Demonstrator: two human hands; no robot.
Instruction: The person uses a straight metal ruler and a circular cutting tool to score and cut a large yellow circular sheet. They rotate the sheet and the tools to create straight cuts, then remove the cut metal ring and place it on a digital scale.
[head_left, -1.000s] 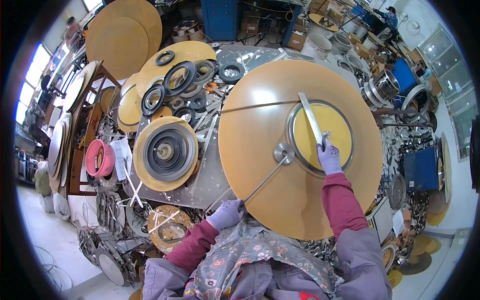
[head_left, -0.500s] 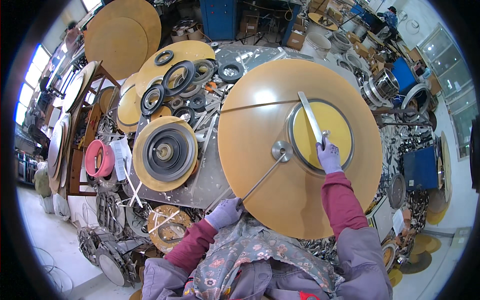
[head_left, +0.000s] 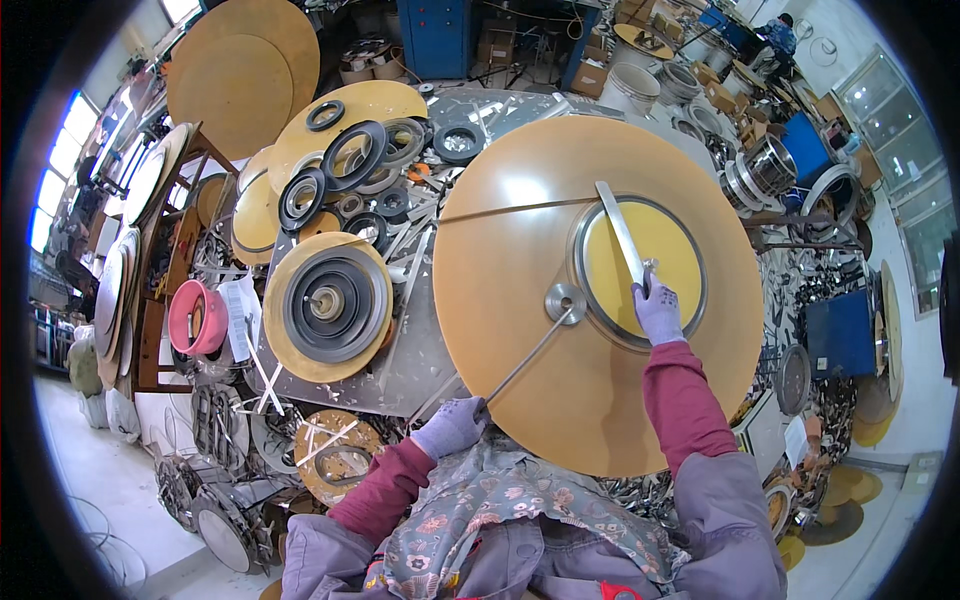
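A large tan disc [head_left: 500, 330] fills the middle of the bench, with a round yellow plate in a metal ring [head_left: 618, 245] on its right half. My right hand [head_left: 658, 312], in a lilac glove, is closed on the near end of a flat metal bar [head_left: 620, 230], beside a small metal knob [head_left: 651, 265]. My left hand [head_left: 450, 428], gloved alike, is wrapped round the near end of a thin metal rod [head_left: 525, 361]. The rod's far end meets a small metal roller [head_left: 566, 302] on the disc, beside the ring. A dark, thin strip [head_left: 520, 209] runs across the disc to the bar.
Left of the disc, a round plate with stacked grey rings [head_left: 327, 305] stands on the grey bench [head_left: 418, 350]. Black rings [head_left: 357, 157] and metal strips lie behind it. A pink bowl [head_left: 198, 318] is farther left. A blue box [head_left: 840, 335] stands at the right.
The whole view has shifted very slightly. Both hands keep their holds in nearly the same places, and the bar and rod look unmoved.
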